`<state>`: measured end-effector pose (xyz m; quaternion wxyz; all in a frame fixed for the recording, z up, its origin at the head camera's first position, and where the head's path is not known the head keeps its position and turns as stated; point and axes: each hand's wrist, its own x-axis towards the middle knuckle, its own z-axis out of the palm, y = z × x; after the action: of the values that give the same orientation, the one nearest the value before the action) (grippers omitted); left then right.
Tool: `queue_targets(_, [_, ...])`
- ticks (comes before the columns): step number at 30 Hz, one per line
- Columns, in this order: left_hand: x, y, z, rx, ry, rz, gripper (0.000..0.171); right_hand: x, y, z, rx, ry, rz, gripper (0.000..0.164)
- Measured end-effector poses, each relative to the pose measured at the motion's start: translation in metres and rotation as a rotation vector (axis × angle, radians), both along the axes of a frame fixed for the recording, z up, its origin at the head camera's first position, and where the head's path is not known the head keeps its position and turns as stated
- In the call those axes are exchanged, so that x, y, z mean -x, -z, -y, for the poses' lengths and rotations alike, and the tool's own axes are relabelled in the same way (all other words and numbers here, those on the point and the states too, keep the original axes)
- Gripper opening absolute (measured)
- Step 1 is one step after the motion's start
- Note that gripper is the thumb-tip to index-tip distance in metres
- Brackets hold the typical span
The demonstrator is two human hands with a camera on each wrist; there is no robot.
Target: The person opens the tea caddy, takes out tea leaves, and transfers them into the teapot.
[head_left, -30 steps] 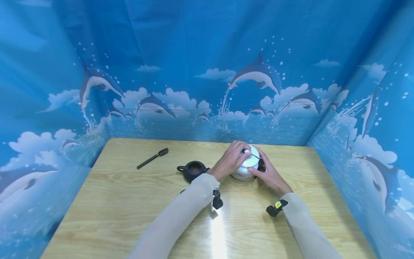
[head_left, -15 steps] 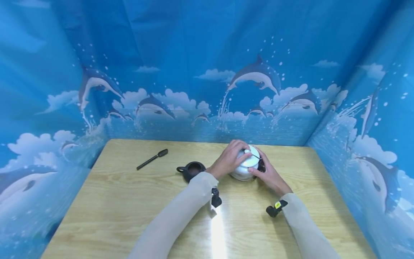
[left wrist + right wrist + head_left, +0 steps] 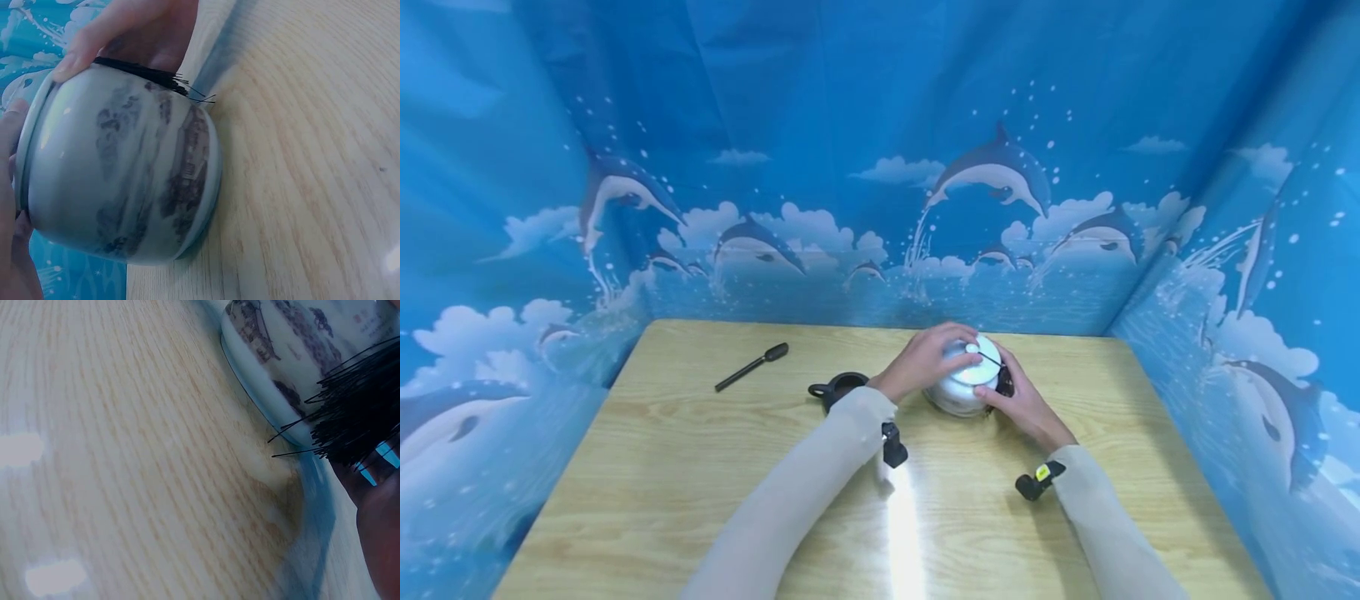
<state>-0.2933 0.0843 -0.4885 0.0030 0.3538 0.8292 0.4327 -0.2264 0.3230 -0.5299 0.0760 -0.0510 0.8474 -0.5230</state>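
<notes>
A round white porcelain jar (image 3: 119, 169) with a dark painted landscape stands upright on the table. Its white lid (image 3: 981, 371) sits on top, with a small knob and a dark cord. My left hand (image 3: 925, 358) curls over the lid from the left, thumb and fingers on either side of the knob. On the jar's right side, my right hand (image 3: 1026, 408) grips it, thumb at the front near the rim. A black tassel (image 3: 362, 400) hangs between the right palm and the jar wall. The left fingers are mostly cut off in the left wrist view (image 3: 12, 250).
A black teapot (image 3: 831, 390) with a loop handle stands left of the jar, partly covered by the left wrist and sleeve. Further left lies a slim black brush-like tool (image 3: 752, 367). The wooden table (image 3: 647, 467) meets a blue dolphin-print curtain (image 3: 820, 208) behind and at the sides.
The left wrist and forearm have shifted slightly left and lowered over the teapot, while the fingers stay at the lid. The jar tips or shifts marginally left. The right hand keeps its grip.
</notes>
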Motion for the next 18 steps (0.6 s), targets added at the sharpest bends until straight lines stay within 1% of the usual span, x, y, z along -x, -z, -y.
queue_targets(6, [0.004, 0.001, 0.001, -0.025, 0.028, -0.04, 0.038, 0.001, 0.001, -0.002, -0.006, -0.011, -0.007, 0.095])
queue_targets(9, [0.006, 0.001, 0.001, -0.027, 0.046, -0.041, 0.036, 0.002, 0.002, -0.002, -0.004, -0.014, -0.008, 0.093])
queue_targets(13, [0.009, -0.001, 0.0, 0.035, 0.046, -0.065, 0.033, 0.002, 0.002, -0.001, -0.004, -0.017, -0.007, 0.093])
queue_targets(16, [0.012, -0.001, -0.001, 0.091, 0.032, -0.113, 0.034, 0.002, 0.002, -0.001, 0.0, -0.011, -0.003, 0.093])
queue_targets(18, [0.013, -0.001, -0.003, 0.11, 0.03, -0.143, 0.036, 0.002, 0.002, -0.001, 0.004, -0.006, 0.002, 0.093])
